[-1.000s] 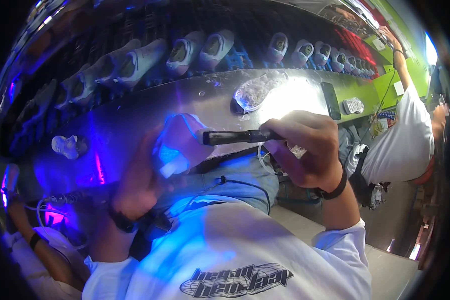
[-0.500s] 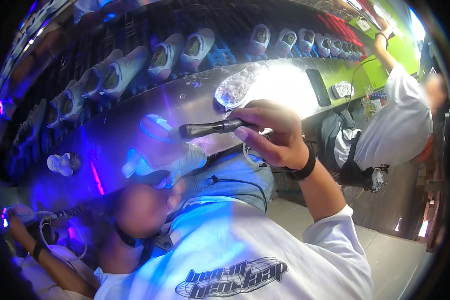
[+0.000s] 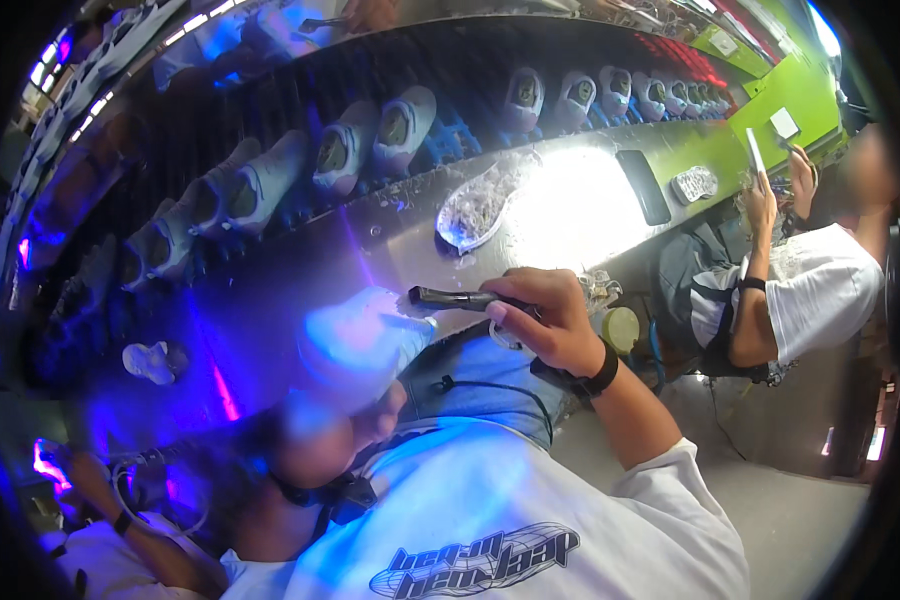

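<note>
My left hand (image 3: 315,445) is closed round a pale shoe (image 3: 355,345) held over the front edge of the metal ledge, under blue light. The hand is blurred, but its fingertips show along the near side of the shoe. Glare washes out the shoe's outline. Just right of it, my right hand (image 3: 555,315) pinches a slim dark brush-like tool (image 3: 458,298) between thumb and fingers. Its dark tip points left, close to the shoe's right end; whether they touch I cannot tell.
Behind the metal ledge (image 3: 370,230), a conveyor carries a row of pale shoes (image 3: 400,130). On the ledge lie a crusted sole-shaped dish (image 3: 480,205), a dark phone (image 3: 643,187) and a small white piece (image 3: 150,362). A co-worker (image 3: 820,280) stands right; another person's arm (image 3: 160,550) is lower left.
My right hand and the tool have moved down and right, away from the shoe's middle. The shoe has turned in my left hand. The co-worker at right has lowered the outstretched arm.
</note>
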A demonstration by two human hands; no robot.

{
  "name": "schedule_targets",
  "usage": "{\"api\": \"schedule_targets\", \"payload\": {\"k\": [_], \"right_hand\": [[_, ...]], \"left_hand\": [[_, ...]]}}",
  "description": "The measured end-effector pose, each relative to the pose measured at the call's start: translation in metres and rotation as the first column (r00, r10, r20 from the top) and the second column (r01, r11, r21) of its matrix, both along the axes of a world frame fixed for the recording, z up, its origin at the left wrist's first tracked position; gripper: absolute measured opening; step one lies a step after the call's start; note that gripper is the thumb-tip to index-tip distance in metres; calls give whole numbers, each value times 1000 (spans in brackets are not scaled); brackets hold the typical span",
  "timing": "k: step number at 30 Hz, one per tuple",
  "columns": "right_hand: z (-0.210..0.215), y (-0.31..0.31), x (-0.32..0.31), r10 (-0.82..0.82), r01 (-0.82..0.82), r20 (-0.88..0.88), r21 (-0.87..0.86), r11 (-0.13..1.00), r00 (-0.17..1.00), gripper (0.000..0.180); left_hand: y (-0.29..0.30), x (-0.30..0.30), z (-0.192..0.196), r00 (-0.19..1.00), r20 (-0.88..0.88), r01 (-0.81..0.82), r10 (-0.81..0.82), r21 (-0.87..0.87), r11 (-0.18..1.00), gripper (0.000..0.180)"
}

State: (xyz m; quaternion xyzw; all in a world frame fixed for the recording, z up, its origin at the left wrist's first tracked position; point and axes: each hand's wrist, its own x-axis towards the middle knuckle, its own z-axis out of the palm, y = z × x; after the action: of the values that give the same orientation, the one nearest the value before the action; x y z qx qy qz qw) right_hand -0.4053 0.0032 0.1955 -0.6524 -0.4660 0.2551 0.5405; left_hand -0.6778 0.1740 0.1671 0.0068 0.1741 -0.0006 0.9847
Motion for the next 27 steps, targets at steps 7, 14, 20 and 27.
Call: {"api": "schedule_targets", "payload": {"k": [7,14,20,27], "right_hand": [[-29,12,-1,-238,252,94,-178,951,967,28],[-11,-36,20,-192,193,89,-1,981,977,19],[-29,-57,41,-516,525,-198,-7,851,833,17],[-44,-72,42,-548,558,-305,-63,828,779,18]], "left_hand": [[24,19,-37,996,-87,44,-20,280,959,79],[33,110,-8,966,-243,35,90,465,885,55],[87,256,-5,976,-154,133,156,982,136,67],[115,433,-24,920,-80,359,384,565,-743,63]]}}
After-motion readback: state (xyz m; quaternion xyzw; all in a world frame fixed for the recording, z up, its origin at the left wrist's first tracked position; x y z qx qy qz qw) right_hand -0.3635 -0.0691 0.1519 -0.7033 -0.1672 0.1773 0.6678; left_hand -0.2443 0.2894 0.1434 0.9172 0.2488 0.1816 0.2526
